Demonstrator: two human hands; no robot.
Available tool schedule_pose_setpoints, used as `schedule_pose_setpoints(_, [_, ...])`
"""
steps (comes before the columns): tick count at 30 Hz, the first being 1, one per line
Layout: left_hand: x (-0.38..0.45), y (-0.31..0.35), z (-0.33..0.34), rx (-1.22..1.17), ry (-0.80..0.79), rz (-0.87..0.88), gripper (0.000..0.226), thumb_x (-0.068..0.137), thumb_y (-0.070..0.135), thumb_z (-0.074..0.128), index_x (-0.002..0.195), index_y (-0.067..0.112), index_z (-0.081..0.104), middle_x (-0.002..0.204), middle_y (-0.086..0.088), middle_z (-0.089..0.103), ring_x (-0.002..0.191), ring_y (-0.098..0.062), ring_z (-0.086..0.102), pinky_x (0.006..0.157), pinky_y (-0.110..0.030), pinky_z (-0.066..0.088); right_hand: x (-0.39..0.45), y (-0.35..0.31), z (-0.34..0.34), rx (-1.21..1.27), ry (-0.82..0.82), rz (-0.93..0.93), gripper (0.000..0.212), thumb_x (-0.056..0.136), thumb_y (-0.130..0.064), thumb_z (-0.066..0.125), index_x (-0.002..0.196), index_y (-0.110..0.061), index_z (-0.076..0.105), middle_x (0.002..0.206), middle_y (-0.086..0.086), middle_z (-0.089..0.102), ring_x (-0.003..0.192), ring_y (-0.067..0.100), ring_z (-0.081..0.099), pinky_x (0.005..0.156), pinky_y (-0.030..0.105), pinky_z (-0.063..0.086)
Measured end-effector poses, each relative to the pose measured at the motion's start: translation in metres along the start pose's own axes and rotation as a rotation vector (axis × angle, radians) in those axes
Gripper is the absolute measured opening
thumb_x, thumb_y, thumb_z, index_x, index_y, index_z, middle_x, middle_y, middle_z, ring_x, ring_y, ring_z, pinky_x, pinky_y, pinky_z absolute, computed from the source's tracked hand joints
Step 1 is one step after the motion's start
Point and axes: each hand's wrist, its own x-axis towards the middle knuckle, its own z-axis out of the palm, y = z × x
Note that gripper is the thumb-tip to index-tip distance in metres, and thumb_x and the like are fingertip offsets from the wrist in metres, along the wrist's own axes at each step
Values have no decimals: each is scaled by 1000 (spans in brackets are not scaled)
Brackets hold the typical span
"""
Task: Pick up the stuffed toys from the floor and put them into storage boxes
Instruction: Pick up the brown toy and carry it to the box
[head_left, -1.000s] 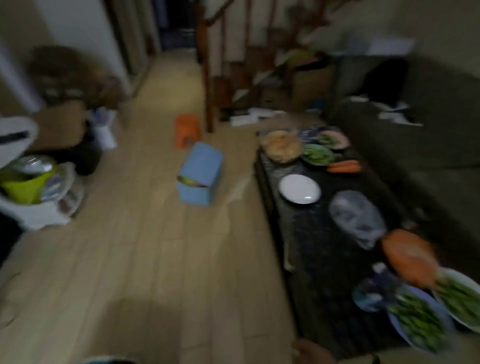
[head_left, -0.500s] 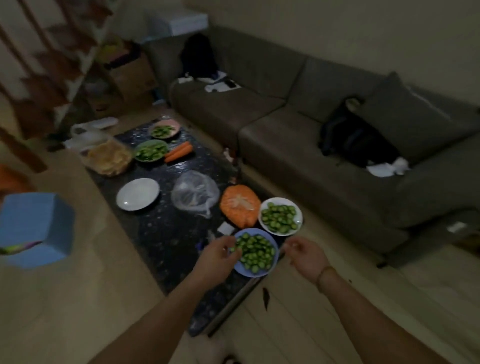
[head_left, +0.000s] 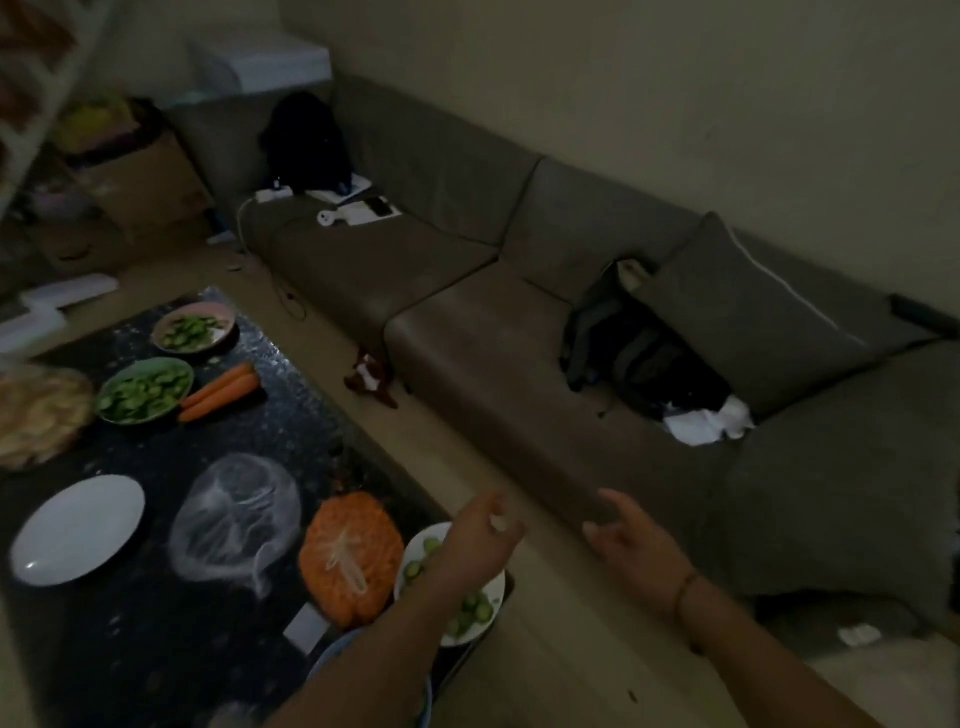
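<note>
A small brown and white stuffed toy (head_left: 371, 376) lies on the floor in the narrow gap between the dark coffee table (head_left: 291, 431) and the grey sofa (head_left: 467, 338). My left hand (head_left: 480, 532) hovers over the table's near right corner, fingers loosely curled and holding nothing. My right hand (head_left: 631, 545) is raised beside it over the floor strip, fingers relaxed and empty. Both hands are well short of the toy. No storage box is in view.
The table carries plates of green vegetables (head_left: 143, 389), two carrots (head_left: 221, 392), a white plate (head_left: 78, 527), a plastic bag (head_left: 239, 519) and an orange bag (head_left: 350, 556). A black backpack (head_left: 634, 358) and cushion (head_left: 753, 317) sit on the sofa. Cardboard boxes (head_left: 140, 182) stand at the back left.
The view has swung right from the hallway and blue box towards the sofa. Both hands have come up and moved off the vegetable plates towards the gap by the sofa.
</note>
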Motion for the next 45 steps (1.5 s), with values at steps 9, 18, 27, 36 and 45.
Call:
schedule_pose_setpoints(9, [191, 68, -42, -239, 193, -32, 72, 84, 46, 63, 144, 34, 24, 118, 10, 48, 107, -11, 56, 94, -33, 51, 206, -78, -86, -139, -107, -83, 54, 92, -36, 61, 141, -25, 42, 110, 3, 66, 101, 17, 64, 94, 40, 55])
schedule_pose_setpoints(18, [281, 81, -117, -349, 480, -254, 74, 85, 43, 64, 146, 27, 26, 136, -1, 48, 114, -17, 55, 96, -30, 48, 411, -205, -62, -233, -426, -198, 50, 94, -33, 58, 140, -25, 42, 109, -1, 63, 91, 13, 65, 65, 20, 49])
schedule_pose_setpoints(27, [358, 46, -251, -325, 723, -363, 95, 71, 48, 75, 148, 23, 25, 150, 1, 31, 137, -15, 35, 112, -32, 34, 543, -334, 69, -171, -680, -294, 47, 91, -25, 63, 135, -21, 46, 88, 1, 63, 81, 22, 60, 76, 37, 50])
schedule_pose_setpoints(36, [537, -23, -431, -366, 544, -427, 105, 70, 52, 75, 151, 25, 13, 155, 0, 18, 141, -16, 25, 115, -32, 28, 722, -455, 198, -215, -740, -146, 36, 92, -13, 61, 125, -18, 49, 88, -2, 61, 81, 10, 58, 76, 21, 49])
schedule_pose_setpoints(45, [689, -154, -489, -454, 408, -535, 106, 64, 56, 78, 147, 38, 15, 143, 10, 26, 129, -8, 37, 111, -33, 39, 884, -456, 337, -433, -733, 16, 53, 89, -23, 65, 138, -12, 46, 127, 4, 52, 115, 21, 55, 100, 29, 44])
